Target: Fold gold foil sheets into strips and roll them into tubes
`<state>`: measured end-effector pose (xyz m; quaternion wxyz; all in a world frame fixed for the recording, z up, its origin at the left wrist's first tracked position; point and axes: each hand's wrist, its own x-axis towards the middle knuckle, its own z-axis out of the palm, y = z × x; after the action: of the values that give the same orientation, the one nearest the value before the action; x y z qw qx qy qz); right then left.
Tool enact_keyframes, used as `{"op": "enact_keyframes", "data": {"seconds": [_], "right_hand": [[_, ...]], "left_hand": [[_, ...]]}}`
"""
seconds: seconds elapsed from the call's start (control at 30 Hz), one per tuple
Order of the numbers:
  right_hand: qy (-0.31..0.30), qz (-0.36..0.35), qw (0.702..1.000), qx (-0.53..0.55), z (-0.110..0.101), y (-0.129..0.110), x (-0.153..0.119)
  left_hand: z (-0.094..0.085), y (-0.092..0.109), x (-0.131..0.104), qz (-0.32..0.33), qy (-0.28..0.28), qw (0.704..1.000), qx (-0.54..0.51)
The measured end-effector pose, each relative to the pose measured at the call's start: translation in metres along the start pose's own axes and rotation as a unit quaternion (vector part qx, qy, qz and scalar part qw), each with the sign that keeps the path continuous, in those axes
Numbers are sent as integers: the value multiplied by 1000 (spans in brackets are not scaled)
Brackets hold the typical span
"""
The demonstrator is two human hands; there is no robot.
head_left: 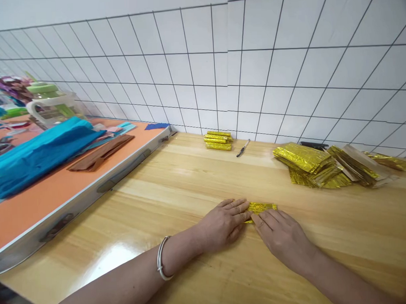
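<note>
Set at the centre of a clock face, with 12 o'clock toward the white tiled wall (198,49), a small piece of gold foil (263,206) lies on the wooden table (150,181). Both hands touch it, and it shows as a shiny strip beyond and between the fingers.

The left hand (223,225) comes in from between 8 and 9 o'clock, palm down, its fingers stretched side by side across the foil's left end. The right hand (283,231) reaches in from 5 o'clock, fingers close together and slanting onto the foil's near edge, the tips just beside those of the left hand. Each grip is narrow; whether either one pinches the foil or only presses it, I cannot tell, as the undersides are hidden. A pale bangle (160,259) circles the left wrist.

At 11 o'clock, near the wall, several gold rolls (218,141) lie stacked together. A pen (243,148) lies just to their right, between 11 and 12. Between 1 and 2 o'clock sits a fanned, overlapping pile of gold sheets (304,159), with a black object (313,145) partly hidden behind it.

Between 9 and 10 o'clock is an orange surface (33,206) bearing folded blue material (48,150), a brown strip (102,154) and, farther off, a green-lidded container (43,89).
</note>
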<state>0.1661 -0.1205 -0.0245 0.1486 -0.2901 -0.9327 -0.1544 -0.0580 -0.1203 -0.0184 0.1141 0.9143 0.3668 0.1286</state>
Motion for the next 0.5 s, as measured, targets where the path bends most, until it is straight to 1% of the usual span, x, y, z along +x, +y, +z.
{"op": "enact_keyframes", "data": {"seconds": [0.13, 0.27, 0.5], "right_hand": [[2, -10, 1000, 2, -1, 1, 0], [15, -16, 1000, 10, -2, 2, -4], [21, 15, 998, 55, 0, 11, -22]], "left_hand": [[-2, 0, -1, 7, -18, 1000, 1], [-3, -6, -5, 32, -33, 999, -9], [-5, -21, -19, 67, -30, 997, -25]]}}
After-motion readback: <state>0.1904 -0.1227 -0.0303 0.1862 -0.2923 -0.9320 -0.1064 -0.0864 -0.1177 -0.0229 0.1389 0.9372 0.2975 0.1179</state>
